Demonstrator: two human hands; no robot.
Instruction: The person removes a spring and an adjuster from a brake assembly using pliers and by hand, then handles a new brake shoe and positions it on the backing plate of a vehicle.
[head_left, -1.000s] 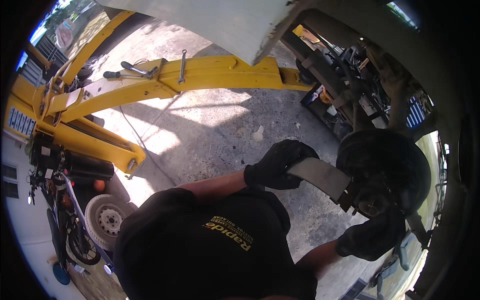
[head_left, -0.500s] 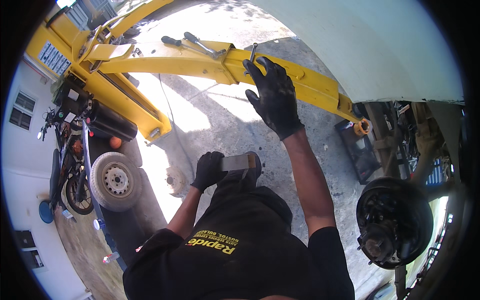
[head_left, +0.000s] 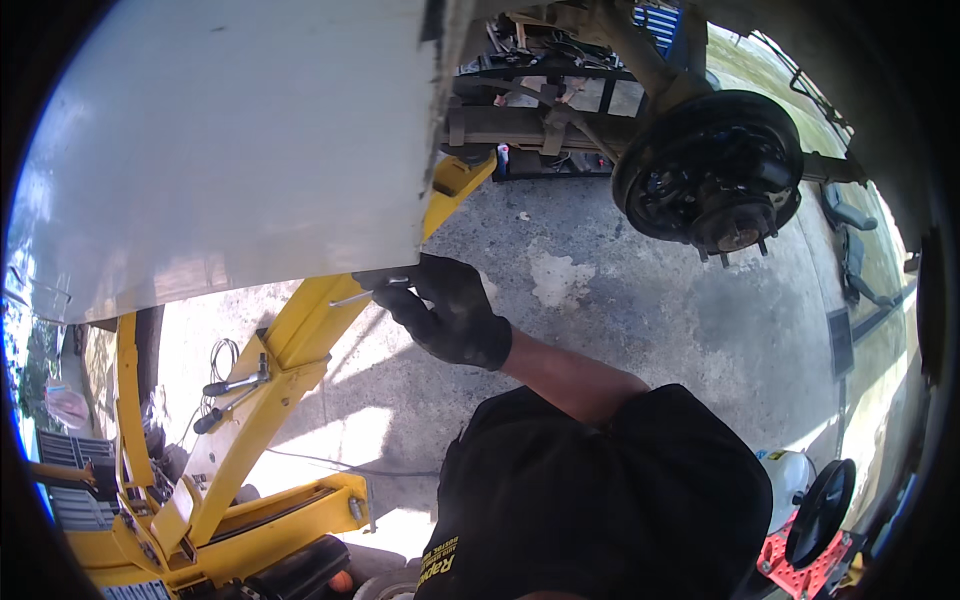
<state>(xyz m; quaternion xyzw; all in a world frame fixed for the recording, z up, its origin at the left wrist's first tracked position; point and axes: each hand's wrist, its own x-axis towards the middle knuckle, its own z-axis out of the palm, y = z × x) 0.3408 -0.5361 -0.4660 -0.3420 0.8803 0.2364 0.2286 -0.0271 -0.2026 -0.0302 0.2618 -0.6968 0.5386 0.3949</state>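
Note:
My right hand (head_left: 447,312), in a black glove, reaches to the lower edge of a white vehicle body panel (head_left: 230,150). Its fingers close on a slim silver metal tool (head_left: 365,293) that lies across the top of a yellow lift arm (head_left: 290,350). The bare forearm runs back to my black shirt (head_left: 600,500). My left hand is out of sight. A black wheel hub with studs (head_left: 715,180) hangs bare under the raised vehicle at the upper right, well away from the hand.
Two black-handled ratchets (head_left: 232,388) lie further down the yellow arm. The yellow lift base (head_left: 270,520) fills the lower left. A black disc on a red stand (head_left: 820,515) and a white canister (head_left: 788,472) sit lower right on the concrete floor (head_left: 620,300).
The view has swung from the floor up under the vehicle. The right hand moved off the open lift arm onto the silver tool. The left hand with its grey piece has left the view.

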